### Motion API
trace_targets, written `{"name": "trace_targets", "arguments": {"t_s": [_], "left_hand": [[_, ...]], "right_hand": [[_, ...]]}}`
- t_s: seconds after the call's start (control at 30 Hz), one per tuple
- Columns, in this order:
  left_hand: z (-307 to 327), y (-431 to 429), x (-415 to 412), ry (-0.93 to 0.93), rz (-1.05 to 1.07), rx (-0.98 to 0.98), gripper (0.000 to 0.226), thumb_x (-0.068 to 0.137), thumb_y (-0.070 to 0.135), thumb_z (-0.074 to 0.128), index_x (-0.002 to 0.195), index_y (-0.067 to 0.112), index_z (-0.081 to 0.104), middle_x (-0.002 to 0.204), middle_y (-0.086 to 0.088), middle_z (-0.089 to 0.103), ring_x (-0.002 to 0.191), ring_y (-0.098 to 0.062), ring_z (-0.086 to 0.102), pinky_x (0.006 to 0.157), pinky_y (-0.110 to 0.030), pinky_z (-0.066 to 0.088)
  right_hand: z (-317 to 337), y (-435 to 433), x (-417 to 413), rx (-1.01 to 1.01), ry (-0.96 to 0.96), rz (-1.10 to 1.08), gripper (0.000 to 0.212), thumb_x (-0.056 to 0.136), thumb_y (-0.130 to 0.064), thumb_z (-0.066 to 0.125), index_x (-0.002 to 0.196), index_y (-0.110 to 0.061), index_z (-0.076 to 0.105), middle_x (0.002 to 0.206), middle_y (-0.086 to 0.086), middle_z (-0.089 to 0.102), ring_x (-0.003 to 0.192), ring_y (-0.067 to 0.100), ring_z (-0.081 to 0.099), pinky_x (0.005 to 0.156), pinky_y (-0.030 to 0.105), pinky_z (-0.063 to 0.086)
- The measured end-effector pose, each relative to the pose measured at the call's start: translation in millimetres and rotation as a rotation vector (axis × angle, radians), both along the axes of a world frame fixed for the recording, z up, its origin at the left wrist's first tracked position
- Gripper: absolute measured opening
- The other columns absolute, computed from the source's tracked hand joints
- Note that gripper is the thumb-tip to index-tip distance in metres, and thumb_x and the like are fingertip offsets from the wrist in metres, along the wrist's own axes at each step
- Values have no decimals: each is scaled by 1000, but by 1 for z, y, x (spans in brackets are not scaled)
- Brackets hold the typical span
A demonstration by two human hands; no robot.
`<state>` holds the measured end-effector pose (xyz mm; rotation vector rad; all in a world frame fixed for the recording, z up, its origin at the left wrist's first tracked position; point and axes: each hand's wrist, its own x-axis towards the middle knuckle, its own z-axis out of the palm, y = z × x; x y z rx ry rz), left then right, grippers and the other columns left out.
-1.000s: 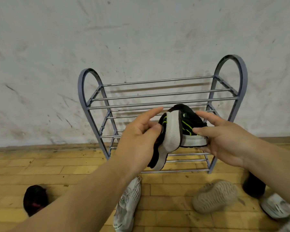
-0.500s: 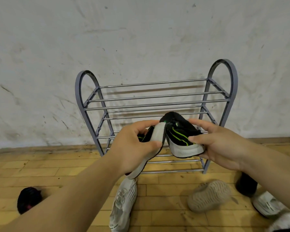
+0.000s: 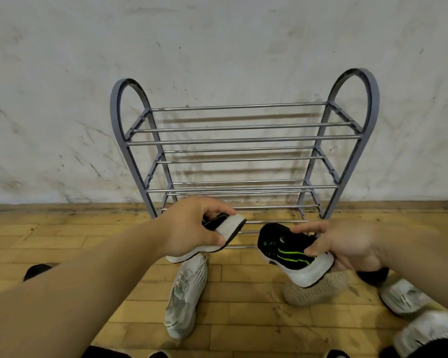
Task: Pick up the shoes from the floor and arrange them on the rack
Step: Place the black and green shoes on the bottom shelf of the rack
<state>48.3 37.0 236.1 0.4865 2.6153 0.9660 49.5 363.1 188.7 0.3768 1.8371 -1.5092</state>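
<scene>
A grey metal shoe rack (image 3: 243, 140) with several bar shelves stands bare against the wall. My left hand (image 3: 189, 228) grips one black shoe with a white sole (image 3: 230, 226), sole turned up, in front of the rack's lowest shelf. My right hand (image 3: 347, 244) holds the matching black shoe with green stripes (image 3: 287, 251) by its heel end, toe pointing left. The two shoes are apart, a short gap between them, both low near the floor.
On the wooden floor lie a white sneaker (image 3: 186, 293) below my left hand, a beige knit shoe (image 3: 316, 288) under the right shoe, white shoes (image 3: 404, 298) at the right edge, and a dark shoe (image 3: 36, 270) behind my left arm.
The two black shoes, held pressed together before, have been pulled apart. Both hands have dropped lower, from mid-rack height to the level of the bottom shelf.
</scene>
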Motion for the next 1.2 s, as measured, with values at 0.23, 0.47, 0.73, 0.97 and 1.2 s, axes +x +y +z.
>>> {"name": "trace_targets", "arguments": {"t_s": [0.23, 0.47, 0.73, 0.97, 1.2], "left_hand": [[-54, 22, -9, 57, -171, -182, 58, 91, 23, 76, 143, 37, 55, 112, 20, 59, 108, -9, 57, 79, -3, 36], [-127, -3, -28, 195, -366, -333, 52, 98, 35, 62, 147, 42, 47, 130, 7, 56, 122, -14, 47, 96, -25, 39], [-202, -12, -43, 207, -300, -317, 50, 101, 38, 56, 149, 40, 43, 126, 7, 56, 116, -15, 48, 95, -25, 35], [-227, -20, -38, 188, -294, -321, 53, 100, 37, 59, 150, 41, 42, 124, 7, 54, 115, -16, 46, 90, -20, 26], [-230, -19, -26, 348, -437, -274, 50, 82, 21, 83, 129, 26, 67, 92, -2, 64, 77, -21, 56, 67, -29, 37]], "right_hand": [[-90, -11, -9, 145, -125, -55, 63, 91, 11, 63, 134, -35, 59, 156, 8, 41, 119, 35, 58, 75, 41, 60], [-187, -39, -15, 25, -63, -362, 69, 93, 4, 68, 142, -41, 53, 133, 10, 62, 112, 36, 65, 93, 55, 58], [-254, -63, -77, -236, 3, -646, 72, 97, 16, 50, 154, -27, 45, 139, 9, 63, 117, 29, 66, 82, 40, 58], [-261, -68, -121, 327, -9, -537, 93, 90, -33, 77, 163, -23, 20, 163, 10, 36, 141, 34, 45, 106, 44, 42], [-235, -124, -60, 12, -71, -155, 59, 98, -47, 62, 151, -46, 37, 141, -3, 54, 115, 22, 64, 83, 39, 55]]}}
